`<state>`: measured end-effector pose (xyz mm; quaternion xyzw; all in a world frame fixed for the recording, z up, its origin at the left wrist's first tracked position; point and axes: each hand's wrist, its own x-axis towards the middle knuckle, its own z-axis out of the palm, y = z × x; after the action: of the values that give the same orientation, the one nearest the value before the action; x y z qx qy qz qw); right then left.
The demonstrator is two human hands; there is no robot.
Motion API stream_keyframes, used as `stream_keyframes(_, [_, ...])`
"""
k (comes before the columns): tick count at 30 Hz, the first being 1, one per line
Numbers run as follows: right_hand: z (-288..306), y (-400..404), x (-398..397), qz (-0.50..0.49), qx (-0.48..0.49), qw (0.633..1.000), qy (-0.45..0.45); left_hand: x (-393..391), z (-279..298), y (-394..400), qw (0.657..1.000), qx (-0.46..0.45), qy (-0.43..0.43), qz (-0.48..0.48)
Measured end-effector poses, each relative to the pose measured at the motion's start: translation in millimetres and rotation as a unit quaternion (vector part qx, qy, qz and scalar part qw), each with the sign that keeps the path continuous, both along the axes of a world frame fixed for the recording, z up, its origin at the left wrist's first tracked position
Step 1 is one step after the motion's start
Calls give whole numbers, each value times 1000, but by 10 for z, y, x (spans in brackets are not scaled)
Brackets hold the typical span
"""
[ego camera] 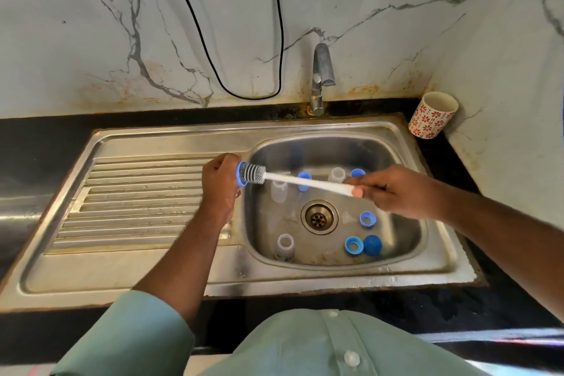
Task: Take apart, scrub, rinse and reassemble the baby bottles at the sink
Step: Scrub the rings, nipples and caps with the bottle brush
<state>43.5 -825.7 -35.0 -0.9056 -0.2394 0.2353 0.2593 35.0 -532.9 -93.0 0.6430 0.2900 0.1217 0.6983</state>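
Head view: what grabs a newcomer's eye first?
The white bottle brush stretched across the basin: the right hand grips its handle, the left hand holds a blue ring against its bristles. Below, blue caps and clear bottles lie scattered around the drain of the steel sink.

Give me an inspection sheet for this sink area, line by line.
Surface: steel sink with ribbed drainboard, set in black counter.
Job's things: clear bottles, blue rings and a blue cap loose in the basin.
Clutter: patterned cup on the counter corner.
Hands: left hand grips a blue ring; right hand holds the bottle brush, bristles in that ring.
Cables: black cable hanging on the wall.
Surroundings: marble wall, tap, no water running.
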Motion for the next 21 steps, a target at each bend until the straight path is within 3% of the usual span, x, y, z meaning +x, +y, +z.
stream_keyframes(2, [-130,-19,19,-84,47,995,20,12,-4,1,999,-36,-4,16])
stream_keyframes(5, [-306,-1,-161,-177,105,978,30,65,69,47,987,-159,-7,28])
stream_keyframes(9, [-355,163,-453,-129,157,979,19,33,66,-11,952,-299,-61,-20])
stream_keyframes(13, [-424,278,-522,-135,178,975,-1,-21,125,-81,945,-304,-120,-18])
stream_keyframes(21, [-445,240,-474,-129,130,983,-27,-123,143,-46,964,-231,-131,11])
